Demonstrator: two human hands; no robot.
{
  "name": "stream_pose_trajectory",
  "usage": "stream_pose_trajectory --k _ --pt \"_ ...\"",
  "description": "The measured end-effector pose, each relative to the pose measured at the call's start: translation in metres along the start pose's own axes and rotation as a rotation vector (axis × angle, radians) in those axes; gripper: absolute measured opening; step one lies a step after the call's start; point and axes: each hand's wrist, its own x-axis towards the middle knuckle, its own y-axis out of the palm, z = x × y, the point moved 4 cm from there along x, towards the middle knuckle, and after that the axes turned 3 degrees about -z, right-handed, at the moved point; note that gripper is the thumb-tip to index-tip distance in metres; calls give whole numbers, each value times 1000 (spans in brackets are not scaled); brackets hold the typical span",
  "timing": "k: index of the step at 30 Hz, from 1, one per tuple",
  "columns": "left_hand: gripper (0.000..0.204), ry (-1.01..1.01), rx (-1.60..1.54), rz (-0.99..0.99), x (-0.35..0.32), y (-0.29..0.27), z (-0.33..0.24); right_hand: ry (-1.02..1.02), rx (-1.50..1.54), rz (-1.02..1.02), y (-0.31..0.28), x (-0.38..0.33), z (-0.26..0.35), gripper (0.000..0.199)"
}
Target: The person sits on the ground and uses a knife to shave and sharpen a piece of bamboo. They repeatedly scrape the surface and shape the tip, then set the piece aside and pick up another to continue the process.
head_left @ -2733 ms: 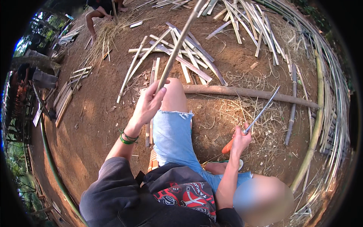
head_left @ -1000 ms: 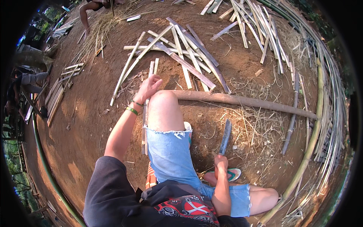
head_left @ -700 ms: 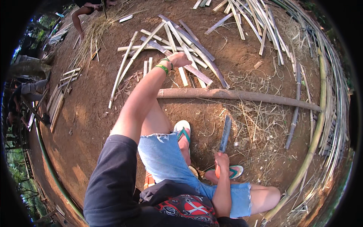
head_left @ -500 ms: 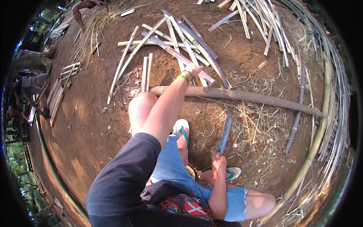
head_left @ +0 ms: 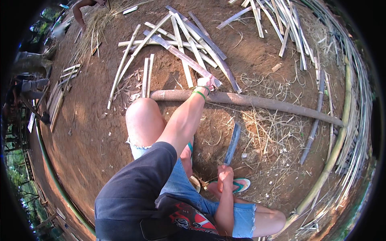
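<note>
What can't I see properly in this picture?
In the head view:
Long grey metal knife: handle mostly hidden by the right hand.
Left teal-strapped pale rubber sandal: mostly hidden by the left forearm.
Left hand: fingertips too small to make out against the flat pinkish-brown bamboo strip.
Another person, upper left: cut off by the top edge.

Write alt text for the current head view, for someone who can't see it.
A person's left hand grasps the near end of a split bamboo strip among other strips, while the right hand holds a long knife. A brown pole crosses the earthen ground, with dry shavings scattered on its near side.
</note>
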Motion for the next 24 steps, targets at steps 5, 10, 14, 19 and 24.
stream_pose_trajectory --k 5,10,14,19,24 --pt "32 285 -145 6 -43 22 -11 123 31 34 -2 2 -3 30" --pt "19 555 -324 50 -91 37 -65 100 106 18 5 -1 0 31" --pt "24 548 -236 153 -170 60 -79 246 134 51 9 7 -12 36" --pt "16 365 -295 355 -274 61 -76 222 50 -55 6 10 -12 38" --pt "21 293 -124 460 -365 21 -78 124 166 -113 -29 -23 36 40"
